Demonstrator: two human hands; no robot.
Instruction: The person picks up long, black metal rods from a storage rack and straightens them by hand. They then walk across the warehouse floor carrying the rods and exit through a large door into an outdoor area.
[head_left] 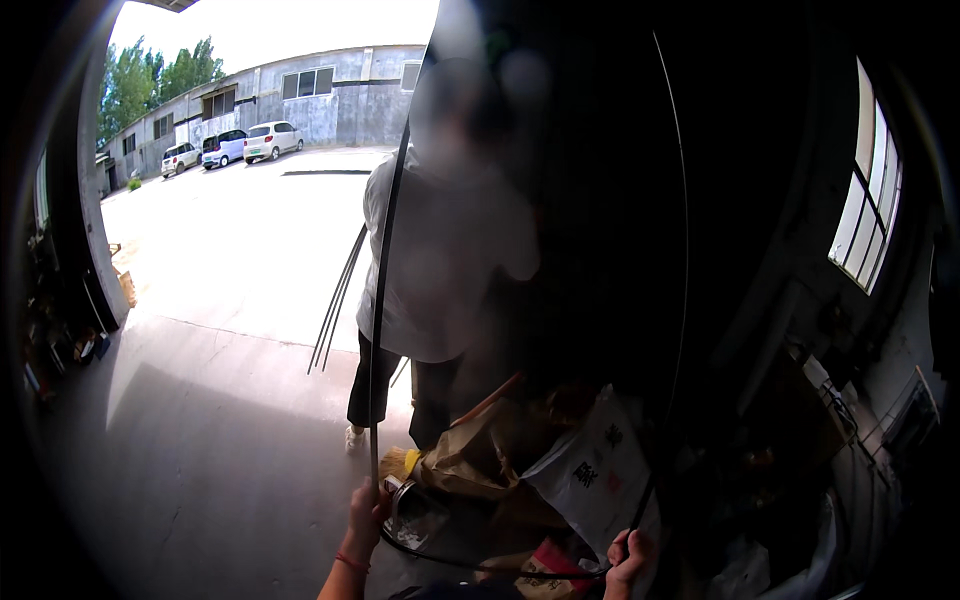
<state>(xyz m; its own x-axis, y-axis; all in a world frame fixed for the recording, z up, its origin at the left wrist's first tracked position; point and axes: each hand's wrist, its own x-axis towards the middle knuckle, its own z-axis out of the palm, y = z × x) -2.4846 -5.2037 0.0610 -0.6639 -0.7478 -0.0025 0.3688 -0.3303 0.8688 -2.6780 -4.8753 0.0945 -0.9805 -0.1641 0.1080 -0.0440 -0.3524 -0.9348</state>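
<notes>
A long, thin, dark flexible strip [376, 330] is bent into a tall U in front of me. My left hand [365, 515] is closed around its left side, which rises almost straight to the top of the view. My right hand [628, 560] grips the strip at the lower right, fingers curled. Between the hands the strip sags in a curve near the lower edge. Its right side climbs as a fine line into the dark. Whether it is rod, tube or flat band cannot be made out.
Ahead stands a person in a light shirt [430, 270], with several thin rods [338, 300] beside them. Brown paper sacking [465, 450], a white printed sack [590, 470], a broom head [400, 463] and a bucket [410, 520] lie close by. Parked cars [272, 140] show outside the wide doorway.
</notes>
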